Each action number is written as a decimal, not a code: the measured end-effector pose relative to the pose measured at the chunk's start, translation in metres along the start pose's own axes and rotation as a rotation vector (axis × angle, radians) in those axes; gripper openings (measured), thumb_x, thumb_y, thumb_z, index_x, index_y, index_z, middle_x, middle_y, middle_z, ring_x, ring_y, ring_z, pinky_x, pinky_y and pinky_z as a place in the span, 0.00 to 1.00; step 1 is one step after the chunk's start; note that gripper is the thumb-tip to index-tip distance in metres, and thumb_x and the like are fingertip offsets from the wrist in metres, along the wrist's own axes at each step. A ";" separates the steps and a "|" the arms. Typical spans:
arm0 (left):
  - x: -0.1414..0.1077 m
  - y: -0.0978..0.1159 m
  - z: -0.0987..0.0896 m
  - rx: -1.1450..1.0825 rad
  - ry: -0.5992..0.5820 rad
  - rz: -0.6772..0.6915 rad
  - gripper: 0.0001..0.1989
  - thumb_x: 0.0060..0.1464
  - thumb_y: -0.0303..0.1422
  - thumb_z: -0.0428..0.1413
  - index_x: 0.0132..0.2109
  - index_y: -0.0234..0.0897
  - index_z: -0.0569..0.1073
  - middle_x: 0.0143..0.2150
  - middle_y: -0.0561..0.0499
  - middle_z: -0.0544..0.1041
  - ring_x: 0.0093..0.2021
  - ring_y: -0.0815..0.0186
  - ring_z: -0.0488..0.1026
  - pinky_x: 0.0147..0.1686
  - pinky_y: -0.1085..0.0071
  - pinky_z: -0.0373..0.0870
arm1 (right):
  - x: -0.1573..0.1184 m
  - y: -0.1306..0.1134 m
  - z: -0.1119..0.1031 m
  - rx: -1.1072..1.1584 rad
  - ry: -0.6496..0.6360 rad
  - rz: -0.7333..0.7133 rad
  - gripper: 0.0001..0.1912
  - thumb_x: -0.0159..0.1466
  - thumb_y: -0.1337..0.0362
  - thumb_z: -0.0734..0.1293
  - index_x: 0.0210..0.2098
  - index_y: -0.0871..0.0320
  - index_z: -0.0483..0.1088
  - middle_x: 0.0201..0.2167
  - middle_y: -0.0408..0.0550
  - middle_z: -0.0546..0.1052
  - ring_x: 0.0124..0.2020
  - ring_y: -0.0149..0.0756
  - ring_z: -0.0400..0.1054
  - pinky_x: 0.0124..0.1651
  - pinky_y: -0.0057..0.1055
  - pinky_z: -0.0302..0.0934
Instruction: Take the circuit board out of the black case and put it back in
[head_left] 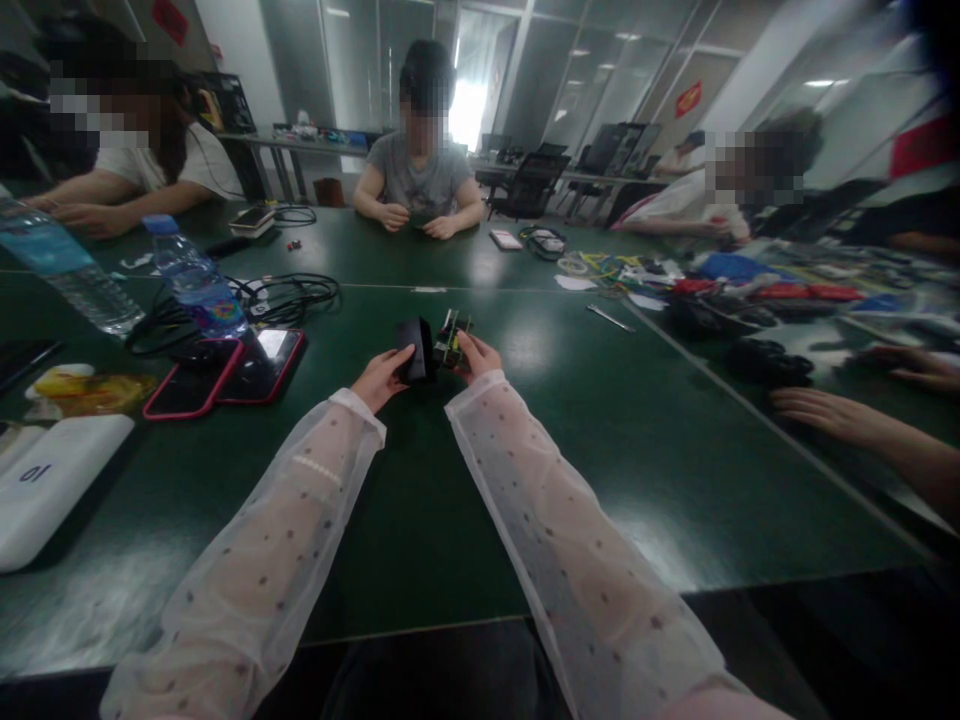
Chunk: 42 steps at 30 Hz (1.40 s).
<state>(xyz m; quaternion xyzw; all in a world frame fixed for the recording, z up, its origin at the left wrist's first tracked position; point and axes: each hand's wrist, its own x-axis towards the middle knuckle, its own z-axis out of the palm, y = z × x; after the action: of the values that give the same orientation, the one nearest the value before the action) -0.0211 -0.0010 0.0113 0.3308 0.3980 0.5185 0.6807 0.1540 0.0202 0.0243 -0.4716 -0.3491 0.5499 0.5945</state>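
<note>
In the middle of the green table [420, 500], my left hand [382, 378] is closed round a black box-shaped case [412, 350], the thumb lying on its face. Just to the right, my right hand [480, 355] pinches a circuit board [452, 342] with metal and yellow-green parts on it. The case and the board are held close side by side above the tabletop; whether they touch I cannot tell. Sheer white dotted sleeves cover both my forearms.
Left stand water bottles [196, 275], phones with red edges [191, 380], a white power bank [64, 490] and black cables [300, 290]. A wrench-like metal tool [610, 318] lies ahead right. Tangled wires [622, 268] and a co-worker's hand [825, 415] are further right. Other people sit opposite.
</note>
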 end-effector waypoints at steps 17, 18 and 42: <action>-0.013 -0.001 0.024 -0.034 -0.045 -0.046 0.09 0.55 0.33 0.61 0.42 0.33 0.74 0.36 0.46 0.79 0.32 0.66 0.77 0.32 0.71 0.74 | -0.017 0.005 0.005 -0.319 0.041 -0.426 0.16 0.50 0.61 0.75 0.39 0.53 0.75 0.32 0.44 0.77 0.47 0.39 0.69 0.57 0.35 0.62; -0.013 -0.002 0.024 -0.042 -0.051 -0.046 0.09 0.55 0.33 0.61 0.42 0.33 0.74 0.36 0.46 0.79 0.33 0.66 0.77 0.32 0.71 0.74 | -0.019 0.005 0.007 -0.304 0.035 -0.420 0.16 0.50 0.62 0.75 0.38 0.52 0.75 0.34 0.44 0.76 0.50 0.39 0.68 0.59 0.36 0.60; -0.013 0.004 0.017 -0.250 -0.136 -0.057 0.10 0.55 0.32 0.56 0.44 0.33 0.73 0.43 0.42 0.79 0.44 0.57 0.77 0.48 0.57 0.74 | 0.013 0.034 -0.001 0.032 -0.086 0.025 0.13 0.66 0.56 0.62 0.35 0.58 0.72 0.19 0.38 0.73 0.19 0.25 0.67 0.25 0.23 0.64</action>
<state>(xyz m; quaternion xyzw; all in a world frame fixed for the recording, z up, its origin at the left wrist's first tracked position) -0.0100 -0.0132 0.0255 0.2662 0.2924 0.5209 0.7565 0.1461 0.0312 -0.0095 -0.4421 -0.3596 0.5825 0.5796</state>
